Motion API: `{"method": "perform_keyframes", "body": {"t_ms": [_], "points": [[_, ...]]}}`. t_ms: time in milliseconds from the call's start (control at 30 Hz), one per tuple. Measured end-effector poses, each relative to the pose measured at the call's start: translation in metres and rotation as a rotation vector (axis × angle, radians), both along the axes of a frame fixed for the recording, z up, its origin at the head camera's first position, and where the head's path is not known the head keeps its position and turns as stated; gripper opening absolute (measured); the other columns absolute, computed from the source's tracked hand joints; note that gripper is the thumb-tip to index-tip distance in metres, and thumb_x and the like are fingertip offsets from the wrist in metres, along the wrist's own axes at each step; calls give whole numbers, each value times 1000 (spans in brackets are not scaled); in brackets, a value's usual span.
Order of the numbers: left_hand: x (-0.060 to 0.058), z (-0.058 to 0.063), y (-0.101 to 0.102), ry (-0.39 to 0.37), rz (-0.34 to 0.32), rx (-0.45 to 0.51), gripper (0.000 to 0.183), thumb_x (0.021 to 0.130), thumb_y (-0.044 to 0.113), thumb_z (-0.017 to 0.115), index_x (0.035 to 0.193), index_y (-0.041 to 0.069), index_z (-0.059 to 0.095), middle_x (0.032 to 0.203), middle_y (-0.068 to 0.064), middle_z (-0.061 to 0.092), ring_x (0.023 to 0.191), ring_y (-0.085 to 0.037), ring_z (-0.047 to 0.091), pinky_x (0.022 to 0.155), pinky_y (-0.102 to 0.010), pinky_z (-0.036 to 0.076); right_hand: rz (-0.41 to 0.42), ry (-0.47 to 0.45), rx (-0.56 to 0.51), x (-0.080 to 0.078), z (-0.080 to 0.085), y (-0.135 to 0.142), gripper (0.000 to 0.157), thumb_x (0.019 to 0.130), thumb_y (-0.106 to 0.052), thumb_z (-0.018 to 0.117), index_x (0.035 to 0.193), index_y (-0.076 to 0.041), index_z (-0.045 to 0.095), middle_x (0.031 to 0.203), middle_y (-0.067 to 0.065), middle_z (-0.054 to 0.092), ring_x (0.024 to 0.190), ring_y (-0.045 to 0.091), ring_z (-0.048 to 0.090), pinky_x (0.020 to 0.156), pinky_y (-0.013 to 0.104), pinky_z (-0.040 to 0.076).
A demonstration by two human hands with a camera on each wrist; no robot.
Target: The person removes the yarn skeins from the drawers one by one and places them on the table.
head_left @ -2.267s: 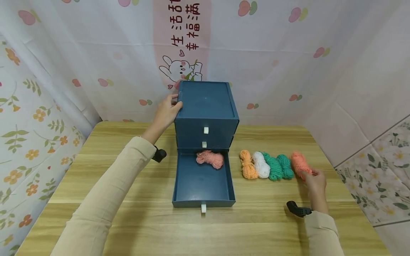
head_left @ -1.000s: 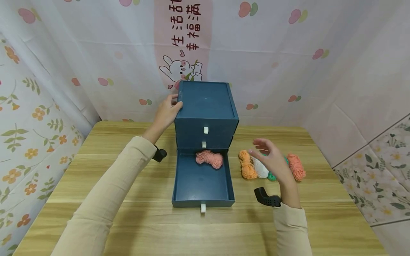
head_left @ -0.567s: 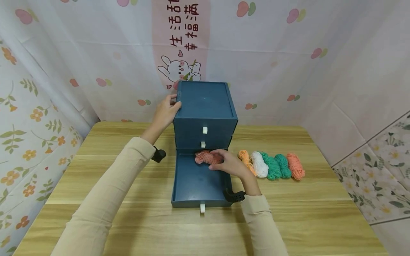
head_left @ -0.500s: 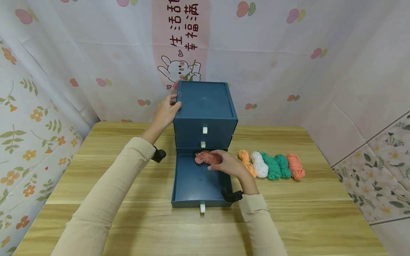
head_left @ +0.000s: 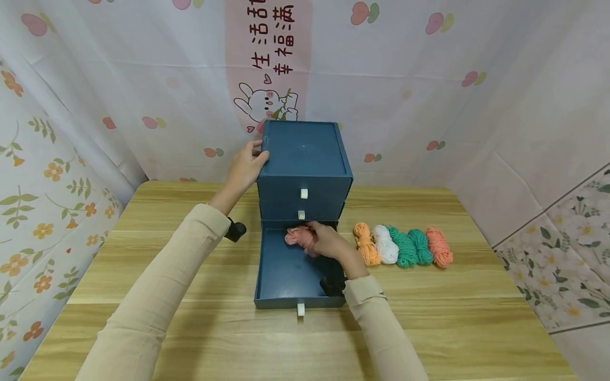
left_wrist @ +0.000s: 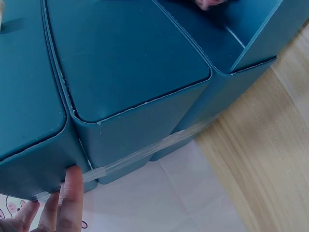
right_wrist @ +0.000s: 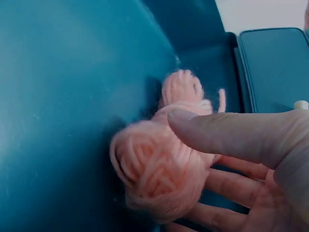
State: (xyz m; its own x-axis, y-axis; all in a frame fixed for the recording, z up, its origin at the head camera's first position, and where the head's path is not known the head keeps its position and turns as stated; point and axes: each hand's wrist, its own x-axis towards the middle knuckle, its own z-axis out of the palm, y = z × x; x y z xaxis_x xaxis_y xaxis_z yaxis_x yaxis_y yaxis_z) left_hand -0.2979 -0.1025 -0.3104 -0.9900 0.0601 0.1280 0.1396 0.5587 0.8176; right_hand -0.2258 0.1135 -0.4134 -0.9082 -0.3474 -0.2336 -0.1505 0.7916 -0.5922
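A pink yarn skein [head_left: 301, 237] lies at the back of the pulled-out bottom drawer [head_left: 286, 280] of a dark blue drawer cabinet [head_left: 305, 151]. My right hand [head_left: 330, 244] reaches into the drawer from the right and grips the skein's right part. In the right wrist view, the thumb presses on the pink yarn [right_wrist: 159, 159] and the fingers lie on its other side. My left hand [head_left: 246, 165] rests against the cabinet's upper left side; in the left wrist view its fairly straight fingers [left_wrist: 72, 198] touch the cabinet wall.
Right of the cabinet lie an orange skein [head_left: 366, 244], a white skein [head_left: 385, 245], two green skeins [head_left: 405, 247] and a coral skein [head_left: 439, 247] in a row on the wooden table [head_left: 457, 317]. The two upper drawers are pushed in. A patterned curtain [head_left: 405, 106] hangs behind.
My right hand has let go of the coral skein at the right, moved left into the drawer and taken hold of the pink skein, which is now slightly turned. My left hand stays.
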Motion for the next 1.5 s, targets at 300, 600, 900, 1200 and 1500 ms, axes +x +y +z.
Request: {"method": "perform_keyframes", "body": {"t_ms": [300, 600, 900, 1200, 1500], "points": [[0, 0, 0, -6, 1, 7, 54, 94, 32, 40, 143, 9, 34, 130, -16, 53, 113, -29, 53, 95, -45, 43, 48, -4, 114, -3, -2, -6, 57, 78, -1, 64, 133, -2, 46, 127, 19, 56, 106, 27, 53, 88, 39, 45], [0, 0, 0, 2, -1, -1, 54, 94, 33, 39, 143, 10, 34, 127, -15, 55, 110, -28, 54, 93, -44, 43, 57, -5, 89, -4, -6, -5, 54, 79, 1, 62, 131, -1, 47, 124, 19, 57, 95, 24, 52, 76, 33, 44], [0, 0, 0, -5, -8, 10, 55, 94, 33, 39, 144, 10, 32, 129, -15, 53, 113, -29, 53, 91, -44, 45, 76, -4, 13, 6, 6, 0, 51, 81, -1, 62, 130, -4, 49, 104, 14, 62, 78, 19, 51, 65, 28, 41], [1, -1, 1, -18, -9, 18, 54, 95, 32, 40, 144, 10, 32, 131, -16, 51, 117, -28, 52, 89, -44, 47, 119, -29, -131, 21, 32, 25, 48, 82, -5, 62, 128, -2, 49, 96, 11, 59, 74, 16, 52, 62, 24, 44], [1, 0, 1, -12, -12, 26, 55, 95, 32, 39, 144, 9, 32, 131, -16, 52, 115, -29, 53, 86, -43, 48, -29, 43, -235, 42, 54, 79, 39, 87, -9, 60, 119, 0, 41, 109, 18, 56, 95, 25, 56, 77, 33, 47]]}}
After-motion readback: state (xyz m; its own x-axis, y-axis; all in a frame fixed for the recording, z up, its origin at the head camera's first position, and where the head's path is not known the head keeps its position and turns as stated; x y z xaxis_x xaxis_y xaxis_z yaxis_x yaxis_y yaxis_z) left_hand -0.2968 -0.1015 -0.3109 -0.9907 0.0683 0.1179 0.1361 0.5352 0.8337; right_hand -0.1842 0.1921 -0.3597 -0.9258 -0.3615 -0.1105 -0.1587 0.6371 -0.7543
